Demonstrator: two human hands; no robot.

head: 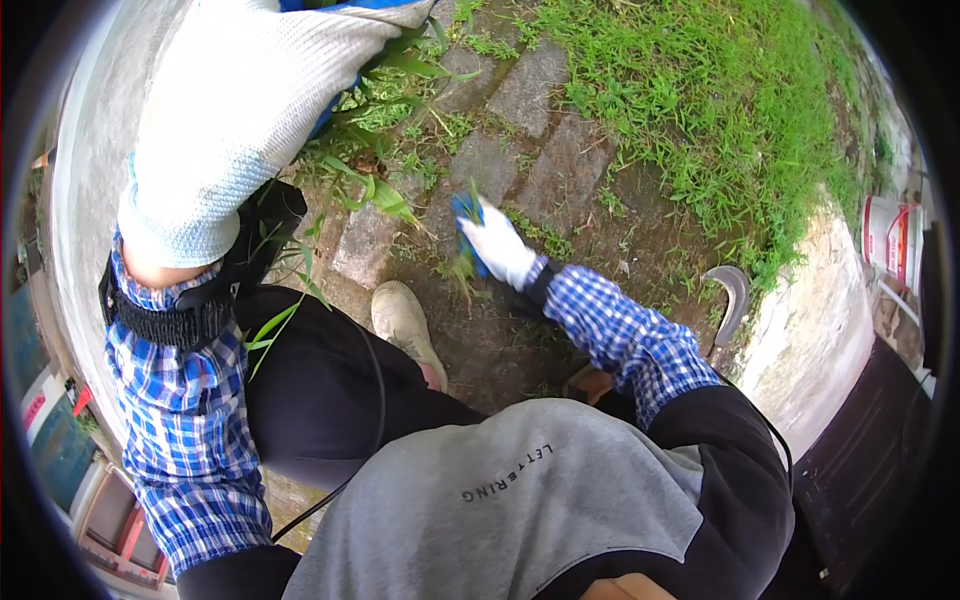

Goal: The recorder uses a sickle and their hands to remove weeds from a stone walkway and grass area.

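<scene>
My left hand (247, 97), in a white knit glove with a blue coated palm, is raised close to the camera at the upper left. Long-leaved green weeds (386, 196) stick out from beneath it, gripped in the fingers, which are mostly hidden. Lower down, my right hand (495, 241) wears a matching glove and is closed on a small grass tuft (466, 271), slightly blurred. That hand is just above the damp stone paving (480, 165). To its right a sickle's curved blade (733, 296) lies on the ground; its handle is mostly hidden.
Dense green grass (697, 97) covers the upper right. A pale rock or concrete block (814, 330) borders the right side, with a white and red bucket (892, 238) beyond. My beige shoe (401, 319) stands on the paving. A pale wall or ledge (90, 187) curves along the left.
</scene>
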